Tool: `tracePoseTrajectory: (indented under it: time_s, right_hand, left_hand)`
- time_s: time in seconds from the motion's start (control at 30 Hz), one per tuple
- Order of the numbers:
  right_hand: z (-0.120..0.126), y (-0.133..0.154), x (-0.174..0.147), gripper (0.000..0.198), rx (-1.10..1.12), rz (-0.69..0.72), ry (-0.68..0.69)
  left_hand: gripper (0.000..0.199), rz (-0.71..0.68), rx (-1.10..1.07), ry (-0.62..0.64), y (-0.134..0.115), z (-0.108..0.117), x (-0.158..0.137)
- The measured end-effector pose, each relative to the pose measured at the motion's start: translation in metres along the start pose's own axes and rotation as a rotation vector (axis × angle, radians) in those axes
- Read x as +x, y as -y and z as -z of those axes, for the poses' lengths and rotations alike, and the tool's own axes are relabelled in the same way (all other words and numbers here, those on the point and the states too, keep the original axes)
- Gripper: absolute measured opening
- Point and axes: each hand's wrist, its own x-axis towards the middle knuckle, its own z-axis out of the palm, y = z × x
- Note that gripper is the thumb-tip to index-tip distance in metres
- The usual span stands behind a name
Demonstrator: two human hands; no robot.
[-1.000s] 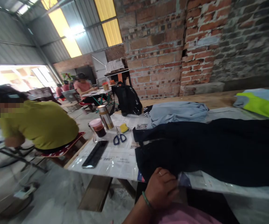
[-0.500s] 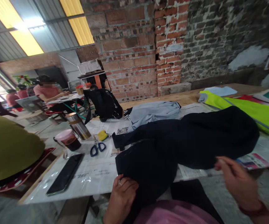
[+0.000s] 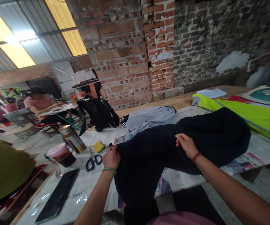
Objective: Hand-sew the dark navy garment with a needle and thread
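Observation:
A dark navy garment point(image 3: 144, 156), perhaps trousers, is spread over the table in front of me. At its left end my left hand point(image 3: 111, 156), with a green bracelet at the wrist, has its fingers closed on the fabric's edge. Above the middle of the cloth my right hand point(image 3: 186, 144) pinches a thin sewing needle point(image 3: 176, 133). A fine thread point(image 3: 184, 159) trails down from these fingers across the dark cloth. Beside my left hand lie blue-handled scissors point(image 3: 94, 162) and a small yellow item point(image 3: 98, 146).
A phone point(image 3: 57, 195), a lidded cup of dark drink point(image 3: 63, 156) and a steel flask point(image 3: 72, 139) stand left. Behind are a black backpack point(image 3: 98, 114) and pale blue cloth point(image 3: 149, 118). A neon vest point(image 3: 249, 114) and an iron point(image 3: 267, 95) are right. A person in olive point(image 3: 6, 172) sits close left.
My left hand has moved up to the garment's far left edge. My right hand has come left and up over the cloth, with the thread now visible. The view has shifted slightly right.

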Motion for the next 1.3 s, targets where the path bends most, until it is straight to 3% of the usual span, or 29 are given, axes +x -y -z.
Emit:
tracePoseTrajectory:
  time_s: [0.07, 0.1, 0.2, 0.33, 0.43, 0.53, 0.63, 0.73, 0.83, 0.93, 1.07, 1.17, 1.3]
  right_hand:
    - [-0.001, -0.01, 0.008, 0.027, 0.047, -0.018, 0.005]
    - [-0.001, -0.015, 0.01, 0.028, 0.074, -0.028, 0.006]
    - [-0.001, -0.026, 0.013, 0.031, 0.15, -0.058, 0.0]
    - [-0.001, -0.029, 0.014, 0.033, 0.167, -0.036, 0.004]
    - [-0.001, -0.025, 0.015, 0.033, 0.149, 0.002, 0.007]
    - [-0.001, -0.018, 0.011, 0.03, 0.071, 0.064, -0.03]
    - [-0.007, -0.008, 0.0, 0.029, -0.042, 0.157, -0.005]
    - [-0.021, 0.004, -0.011, 0.033, -0.206, 0.294, 0.124]
    - [-0.041, 0.017, -0.018, 0.029, -0.437, 0.526, 0.285]
    - [-0.057, 0.025, -0.02, 0.024, -0.607, 0.68, 0.356]
    - [-0.061, 0.022, -0.013, 0.019, -0.782, 0.716, 0.382]
    - [-0.054, 0.018, 0.001, 0.01, -0.772, 0.668, 0.416]
    - [-0.045, 0.018, 0.025, 0.011, -0.689, 0.502, 0.448]
  left_hand:
    - [0.033, -0.19, -0.001, -0.188, -0.012, -0.003, -0.002]
    - [0.032, -0.325, -0.064, -0.2, -0.022, -0.006, -0.005]
    - [0.031, -0.596, -0.27, -0.093, -0.056, -0.017, -0.013]
    - [0.051, -0.755, -0.272, 0.162, -0.097, -0.037, -0.014]
    - [0.056, -0.788, -0.289, 0.288, -0.109, -0.055, -0.008]
    - [0.038, -0.753, -0.46, 0.355, -0.109, -0.071, 0.001]
    - [0.025, -0.589, -0.608, 0.279, -0.103, -0.077, 0.01]
    - [0.016, -0.451, -0.685, 0.186, -0.094, -0.074, 0.018]
    - [0.014, -0.4, -0.712, 0.144, -0.085, -0.071, 0.023]
    - [0.013, -0.38, -0.712, 0.125, -0.079, -0.071, 0.022]
    - [0.013, -0.342, -0.715, 0.145, -0.076, -0.076, 0.02]
    - [0.014, -0.42, -0.65, 0.121, -0.074, -0.078, 0.02]
    - [0.022, -0.474, -0.439, -0.142, -0.083, -0.065, 0.012]
